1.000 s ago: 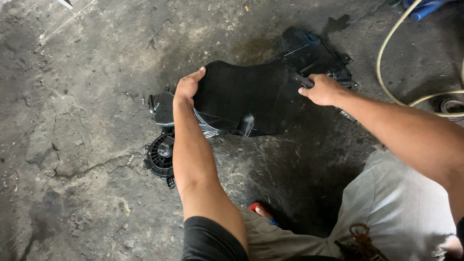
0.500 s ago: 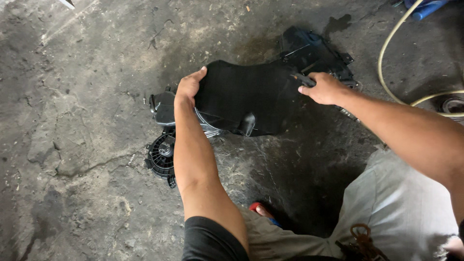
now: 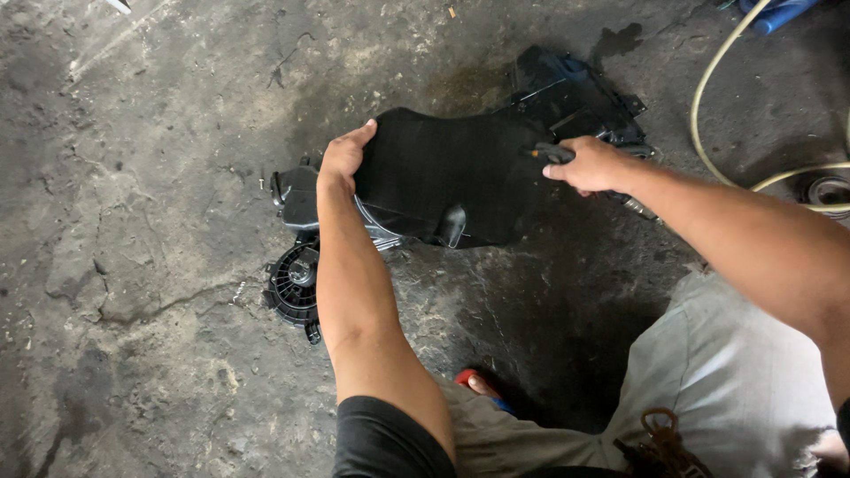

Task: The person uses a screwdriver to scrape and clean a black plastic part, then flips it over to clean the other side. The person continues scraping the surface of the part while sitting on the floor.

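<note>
A black plastic housing [image 3: 452, 177], curved and ribbed, lies on the stained concrete floor [image 3: 142, 159]. My left hand [image 3: 343, 158] grips its left edge, fingers curled over the rim. My right hand [image 3: 591, 165] is closed around a small dark tool [image 3: 551, 152] whose tip points left against the housing's right side. Under the left end of the housing sits a round black blower fan [image 3: 295, 285] with fine vanes.
Another black plastic casing [image 3: 575, 93] lies behind the housing. A yellowish hose [image 3: 708, 80] loops across the upper right beside a blue object [image 3: 779, 13]. A round metal part [image 3: 828, 190] sits at the right edge. My knees and grey shorts [image 3: 708, 389] fill the lower right.
My right hand has shifted slightly left along the housing's right side with the tool. My left hand stays on the left edge.
</note>
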